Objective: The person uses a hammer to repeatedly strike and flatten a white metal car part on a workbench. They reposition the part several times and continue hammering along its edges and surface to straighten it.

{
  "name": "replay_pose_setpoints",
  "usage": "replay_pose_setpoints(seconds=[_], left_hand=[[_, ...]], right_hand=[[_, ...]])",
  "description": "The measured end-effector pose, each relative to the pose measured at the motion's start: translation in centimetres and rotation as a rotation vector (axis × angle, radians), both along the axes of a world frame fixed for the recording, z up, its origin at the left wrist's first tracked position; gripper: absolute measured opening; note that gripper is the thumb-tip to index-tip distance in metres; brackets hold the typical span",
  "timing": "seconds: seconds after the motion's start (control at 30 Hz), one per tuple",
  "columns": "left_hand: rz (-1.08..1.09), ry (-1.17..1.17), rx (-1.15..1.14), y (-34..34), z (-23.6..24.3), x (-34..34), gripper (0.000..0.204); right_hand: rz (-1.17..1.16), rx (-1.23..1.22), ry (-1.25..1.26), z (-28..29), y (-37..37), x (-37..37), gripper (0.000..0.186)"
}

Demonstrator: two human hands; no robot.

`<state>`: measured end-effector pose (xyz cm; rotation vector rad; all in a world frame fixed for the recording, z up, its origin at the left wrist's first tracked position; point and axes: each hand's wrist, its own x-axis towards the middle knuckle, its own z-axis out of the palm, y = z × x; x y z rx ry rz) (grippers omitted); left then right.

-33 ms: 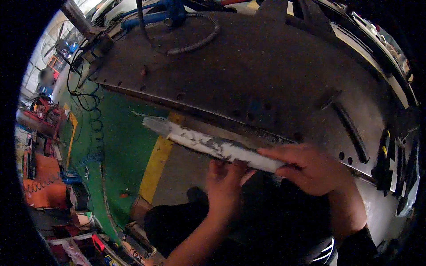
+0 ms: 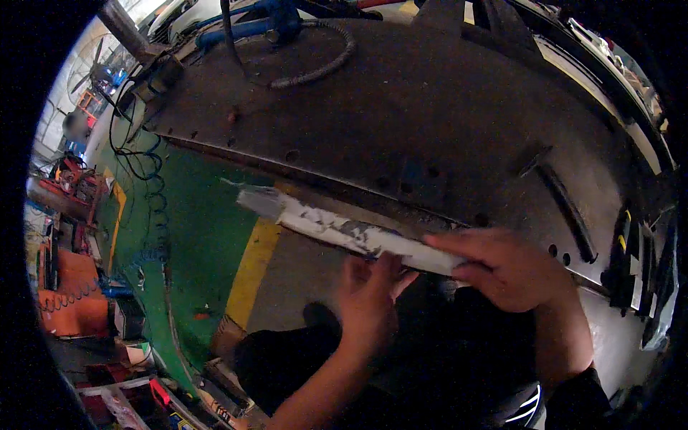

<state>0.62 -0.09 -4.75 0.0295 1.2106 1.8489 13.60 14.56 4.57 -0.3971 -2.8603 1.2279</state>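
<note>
Just off the near edge of the dark table [image 2: 322, 122], toward the wearer's body, I see the long white bar [image 2: 331, 228] held out over the floor [image 2: 204, 222]. Its long axis slants from upper left down to lower right, running roughly alongside that edge, and both hands are on its right-hand half, so the left end projects well past them. The right hand [image 2: 510, 266] grasps the right end, fingers over the white face; the left hand [image 2: 367, 295] sits nearer the middle, its fingertips against the lower edge. I can't tell whether that left hand clamps the bar or only props it, since the underside is hidden from me. The right hand covers the bar's right tip. At the far left, a pale, ragged end [image 2: 259, 203] is blurred, and I can't make out whether it is a torn covering or part of the bar. Dark patches mottle the white face, their nature unclear. Beneath the hands, the wearer's dark clothing [image 2: 444, 344] sinks into shadow.
</note>
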Motion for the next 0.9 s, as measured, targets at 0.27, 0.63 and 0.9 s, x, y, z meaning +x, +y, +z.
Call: replay_pose_setpoints(seconds=[0.27,0.63,0.9], left_hand=[[-0.160,0.148,0.084,1.4,-1.7,1.1,0.027],[-0.153,-0.036,0.064,4.5,0.5,0.8,0.032],[-0.099,-0.084,0.144,6.7,0.2,1.5,0.031]], right_hand=[[-0.118,0.138,0.121,-0.8,2.8,0.4,0.047],[-0.210,0.417,0.116,-2.9,4.5,-3.6,0.033],[-0.168,0.301,0.087,-2.2,4.9,-3.3,0.027]])
